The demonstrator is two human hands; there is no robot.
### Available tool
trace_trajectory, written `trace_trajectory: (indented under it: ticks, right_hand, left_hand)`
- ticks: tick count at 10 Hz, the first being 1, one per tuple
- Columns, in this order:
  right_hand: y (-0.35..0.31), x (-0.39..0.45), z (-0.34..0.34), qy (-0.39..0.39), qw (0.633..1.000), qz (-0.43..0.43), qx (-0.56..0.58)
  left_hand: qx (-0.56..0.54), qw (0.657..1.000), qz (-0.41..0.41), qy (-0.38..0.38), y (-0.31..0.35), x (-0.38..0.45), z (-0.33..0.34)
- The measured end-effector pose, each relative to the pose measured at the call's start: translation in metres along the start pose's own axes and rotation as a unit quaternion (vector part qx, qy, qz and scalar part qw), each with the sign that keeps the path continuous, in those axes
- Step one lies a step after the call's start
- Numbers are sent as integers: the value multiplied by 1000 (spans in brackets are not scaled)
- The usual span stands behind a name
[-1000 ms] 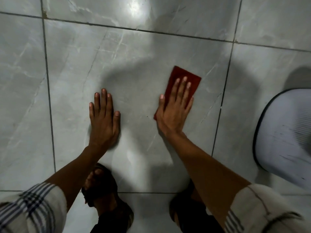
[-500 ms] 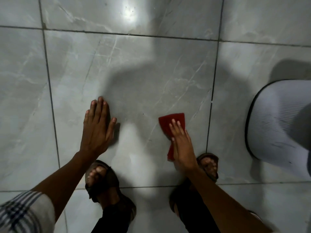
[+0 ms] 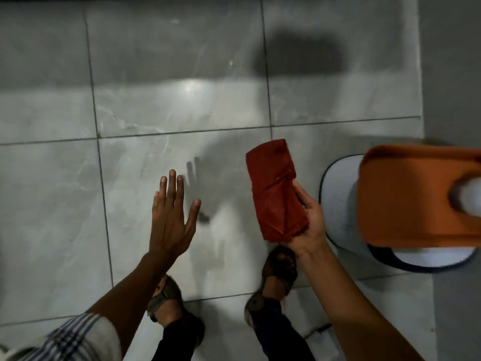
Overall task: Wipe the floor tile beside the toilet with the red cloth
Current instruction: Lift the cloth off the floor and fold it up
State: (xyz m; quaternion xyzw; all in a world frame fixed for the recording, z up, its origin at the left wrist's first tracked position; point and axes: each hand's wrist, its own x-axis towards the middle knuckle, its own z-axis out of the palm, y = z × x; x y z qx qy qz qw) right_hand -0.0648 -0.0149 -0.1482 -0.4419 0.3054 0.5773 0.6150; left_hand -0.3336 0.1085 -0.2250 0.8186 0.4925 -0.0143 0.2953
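My right hand (image 3: 308, 222) holds the folded red cloth (image 3: 276, 194) up off the floor, palm turned upward, thumb over the cloth's right edge. My left hand (image 3: 173, 217) hovers above the grey floor tile (image 3: 145, 194) with fingers spread and nothing in it; its shadow falls on the tile just beyond. The toilet (image 3: 341, 204), white with a dark rim, stands at the right, close to the cloth.
An orange cover (image 3: 406, 199) lies over the toilet at the right edge. My two sandalled feet (image 3: 278, 272) stand on the tile below the hands. A grey wall strip (image 3: 450, 69) runs down the right side. Grout lines (image 3: 182, 131) divide the glossy tiles.
My right hand has lifted the red cloth off the tile and turned palm up. My left hand has risen off the floor. The view has pulled back and upward.
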Motion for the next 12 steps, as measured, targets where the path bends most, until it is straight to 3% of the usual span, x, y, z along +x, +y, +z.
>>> trace_trajectory:
  ticks: [2,3,4,5,6,7,8,9,10,12]
  right_hand:
    - [-77,-107,-16,-24,987,-132,90]
    - [-123,-158,-43,-20,975,-217,54]
    - [-174,-191,-71,53,951,-305,-8]
    - [-210,-177,-99,171,865,-408,-238]
    - [-218,-117,-135,236,695,-370,-570]
    - [-206,-64,-173,169,519,-287,-787]
    - [-194,-42,-203,156,413,-298,-846]
    - [-199,-39,-209,147,413,-307,-844]
    - [-206,-46,-203,132,431,-295,-842]
    - [-198,-99,-147,149,540,-308,-769]
  left_hand:
    - [-32,999,41,13,112,12,-38]
    - [-55,996,65,0,170,12,-38]
    - [-70,993,93,-22,231,10,-20]
    - [-68,984,136,-97,290,4,13]
    - [-41,971,177,-155,342,3,55]
    - [4,964,187,-189,379,5,95]
    - [79,961,162,-211,384,7,114]
    - [176,941,182,-223,374,8,116]
    - [200,930,214,-222,370,11,102]
    - [157,962,165,-152,364,7,30]
